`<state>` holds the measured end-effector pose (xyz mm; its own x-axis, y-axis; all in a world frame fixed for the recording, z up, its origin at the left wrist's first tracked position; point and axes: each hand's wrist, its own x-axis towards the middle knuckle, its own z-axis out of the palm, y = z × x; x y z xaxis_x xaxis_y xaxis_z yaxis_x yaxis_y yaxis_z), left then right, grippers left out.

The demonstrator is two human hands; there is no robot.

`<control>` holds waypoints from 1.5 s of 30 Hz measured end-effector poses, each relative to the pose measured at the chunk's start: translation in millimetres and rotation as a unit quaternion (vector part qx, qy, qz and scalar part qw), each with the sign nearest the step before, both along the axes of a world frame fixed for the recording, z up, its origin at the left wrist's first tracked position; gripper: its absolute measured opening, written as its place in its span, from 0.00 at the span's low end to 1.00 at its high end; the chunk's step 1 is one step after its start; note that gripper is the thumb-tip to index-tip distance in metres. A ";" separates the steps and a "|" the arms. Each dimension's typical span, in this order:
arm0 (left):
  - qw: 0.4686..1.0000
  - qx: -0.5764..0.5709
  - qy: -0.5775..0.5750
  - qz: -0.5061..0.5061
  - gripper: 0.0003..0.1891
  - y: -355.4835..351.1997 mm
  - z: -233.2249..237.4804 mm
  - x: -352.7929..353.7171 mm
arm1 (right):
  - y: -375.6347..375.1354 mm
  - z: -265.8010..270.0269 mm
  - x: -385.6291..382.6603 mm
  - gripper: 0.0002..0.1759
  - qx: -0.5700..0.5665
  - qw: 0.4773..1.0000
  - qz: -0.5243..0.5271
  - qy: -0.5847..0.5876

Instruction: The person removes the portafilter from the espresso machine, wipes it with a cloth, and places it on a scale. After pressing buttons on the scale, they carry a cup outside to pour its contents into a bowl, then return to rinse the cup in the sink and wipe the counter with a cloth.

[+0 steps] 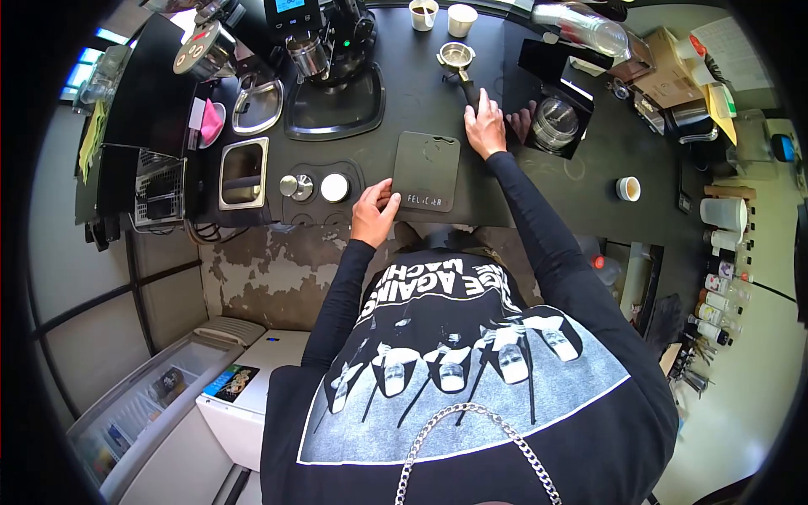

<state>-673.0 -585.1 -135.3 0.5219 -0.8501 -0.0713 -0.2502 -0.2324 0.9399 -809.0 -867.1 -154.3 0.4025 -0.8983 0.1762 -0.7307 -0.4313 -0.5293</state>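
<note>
My right hand (486, 128) is at the handle of a portafilter (457, 57), with its fingers closed around the handle's near end. The metal basket of the portafilter faces up on the black counter. By the lower left edge of a flat black scale (427, 164), my left hand (375, 212) rests with fingers loosely bent and apart, holding nothing. Left of that hand, a white-topped round tool (335, 188) and a metal tamper-like tool (296, 187) stand on a dark mat (358, 175).
A coffee grinder (324, 50) with a black tray (335, 114) stands at the back left. Two paper cups (461, 20) are at the back. A black box with clear lids (555, 122) sits right of my right hand, and a small cup (627, 188) farther right.
</note>
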 end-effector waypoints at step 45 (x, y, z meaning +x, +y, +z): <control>0.990 -0.067 -0.113 0.042 0.36 -20.9 -11.7 -20.1 | 118.5 34.0 -85.8 0.36 -0.086 0.941 0.312 0.097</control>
